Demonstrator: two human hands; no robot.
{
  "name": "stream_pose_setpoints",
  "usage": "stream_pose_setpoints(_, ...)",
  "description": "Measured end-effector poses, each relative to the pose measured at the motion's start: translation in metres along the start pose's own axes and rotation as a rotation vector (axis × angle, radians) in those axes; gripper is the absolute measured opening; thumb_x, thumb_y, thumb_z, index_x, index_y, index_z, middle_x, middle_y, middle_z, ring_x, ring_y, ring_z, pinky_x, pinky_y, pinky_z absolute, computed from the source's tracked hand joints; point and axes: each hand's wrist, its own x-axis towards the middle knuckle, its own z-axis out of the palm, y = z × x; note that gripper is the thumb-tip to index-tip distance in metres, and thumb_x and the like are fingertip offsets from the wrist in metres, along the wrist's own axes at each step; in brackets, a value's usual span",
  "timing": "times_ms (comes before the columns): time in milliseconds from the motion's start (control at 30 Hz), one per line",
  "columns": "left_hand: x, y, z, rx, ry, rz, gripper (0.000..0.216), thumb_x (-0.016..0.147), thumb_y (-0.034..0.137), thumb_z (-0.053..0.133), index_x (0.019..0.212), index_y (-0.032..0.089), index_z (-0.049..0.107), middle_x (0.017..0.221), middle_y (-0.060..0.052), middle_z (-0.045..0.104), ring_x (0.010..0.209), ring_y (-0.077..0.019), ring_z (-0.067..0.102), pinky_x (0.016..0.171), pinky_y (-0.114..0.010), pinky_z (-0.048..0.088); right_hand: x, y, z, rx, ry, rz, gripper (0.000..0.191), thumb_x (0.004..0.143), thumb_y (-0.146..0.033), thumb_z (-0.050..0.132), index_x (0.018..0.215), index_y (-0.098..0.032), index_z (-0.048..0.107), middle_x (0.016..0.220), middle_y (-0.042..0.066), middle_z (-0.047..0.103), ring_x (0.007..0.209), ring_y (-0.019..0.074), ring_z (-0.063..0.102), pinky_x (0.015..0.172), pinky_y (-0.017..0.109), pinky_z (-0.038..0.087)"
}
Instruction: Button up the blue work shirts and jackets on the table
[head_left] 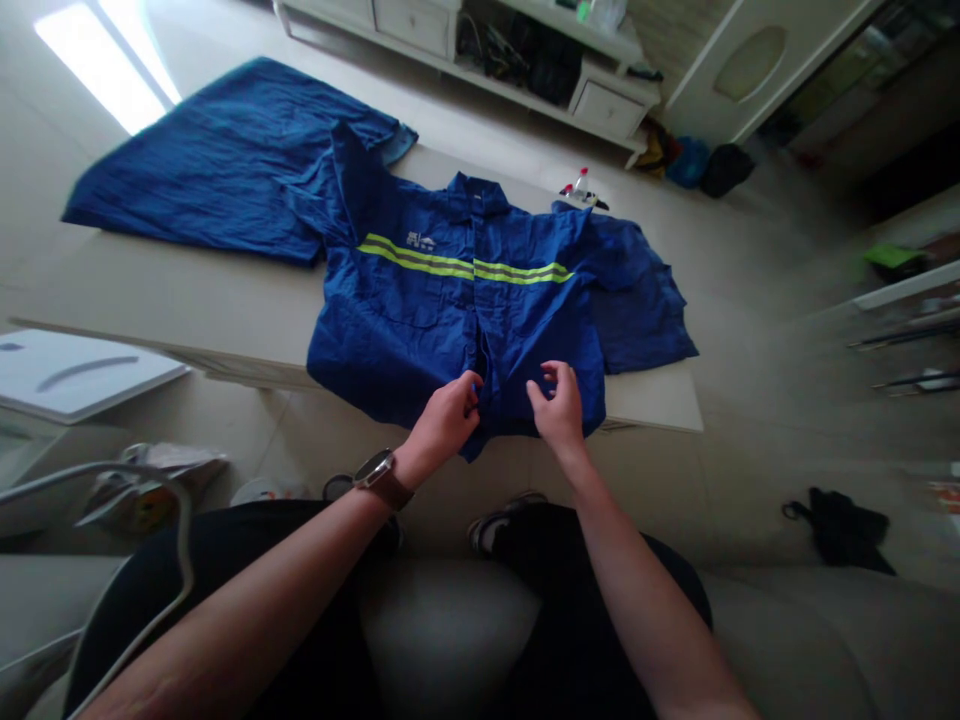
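Observation:
A blue work shirt (420, 300) with yellow-green reflective stripes lies front up on a low pale table (187, 290), collar away from me. My left hand (444, 418), with a watch on the wrist, pinches the shirt's front placket near the hem. My right hand (556, 400) is beside it, fingers curled on the other front edge of the shirt at the hem. The hem hangs slightly over the table's near edge.
A second blue garment (217, 160) is spread on the table's far left. A small bottle (579, 183) stands at the far edge. A white cabinet (465, 40) runs along the back. A black bag (844, 525) lies on the floor at right. My knees sit below the table.

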Motion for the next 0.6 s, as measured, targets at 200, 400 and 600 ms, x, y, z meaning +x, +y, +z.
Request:
stream_pose_setpoints(200, -0.002, -0.001, -0.004, 0.022, -0.051, 0.005, 0.035, 0.075, 0.000, 0.053, 0.102, 0.020, 0.059, 0.088, -0.001, 0.061, 0.075, -0.0147, 0.060, 0.071, -0.027, 0.049, 0.100, 0.087, -0.058, -0.529, 0.022, 0.071, 0.042, 0.087, -0.020, 0.051, 0.127, -0.015, 0.064, 0.142, 0.018, 0.058, 0.134, 0.0306, 0.048, 0.113, 0.047, 0.039)
stream_pose_setpoints(400, -0.003, 0.006, -0.010, 0.003, -0.069, -0.056, 0.037, 0.076, 0.001, 0.051, 0.104, 0.023, 0.058, 0.094, -0.001, 0.061, 0.077, -0.0144, 0.061, 0.069, -0.026, 0.049, 0.115, 0.109, -0.063, -0.765, -0.176, 0.099, 0.046, 0.103, -0.040, 0.036, 0.130, -0.023, 0.070, 0.133, 0.016, 0.065, 0.121, 0.0299, 0.058, 0.106, 0.044, 0.043)
stream_pose_setpoints(600, -0.003, 0.008, -0.020, -0.029, -0.068, -0.093, 0.038, 0.077, 0.001, 0.052, 0.107, 0.024, 0.058, 0.097, -0.001, 0.062, 0.071, -0.0121, 0.062, 0.068, -0.025, 0.050, 0.130, 0.125, -0.062, -0.790, -0.246, 0.159, 0.055, 0.103, -0.054, 0.038, 0.153, -0.035, 0.049, 0.164, 0.008, 0.040, 0.145, 0.0342, 0.038, 0.113, 0.055, 0.038)
